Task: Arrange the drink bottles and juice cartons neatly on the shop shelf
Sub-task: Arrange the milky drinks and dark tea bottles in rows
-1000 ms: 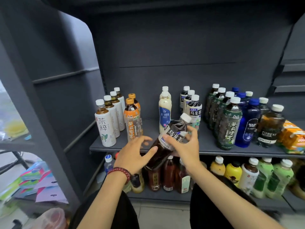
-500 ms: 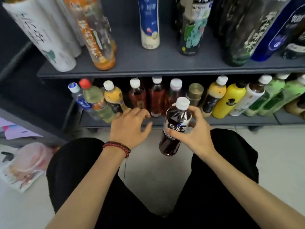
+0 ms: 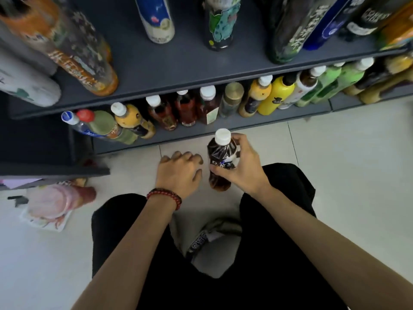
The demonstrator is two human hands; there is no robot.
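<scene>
The right hand [image 3: 242, 168] grips a dark bottle [image 3: 220, 157] round its middle, fingers and thumb curled on the label, white cap up, above the floor [image 3: 335, 164]. The left hand [image 3: 178, 173] hangs just beside it, fingers loosely curled, holding nothing. Just beyond both hands runs the lower shelf [image 3: 201, 134] with its row of bottles [image 3: 185, 108].

The tea bottle [image 3: 221, 153] shows dark brown under a white cap [image 3: 222, 135], its label [image 3: 224, 164] black and white. The shelf [image 3: 178, 63] is dark grey, the floor [image 3: 346, 164] pale cream tile. One yellow bottle [image 3: 277, 95], green bottles [image 3: 326, 86], a red beaded bracelet [image 3: 165, 195], black trousers [image 3: 279, 253]
</scene>
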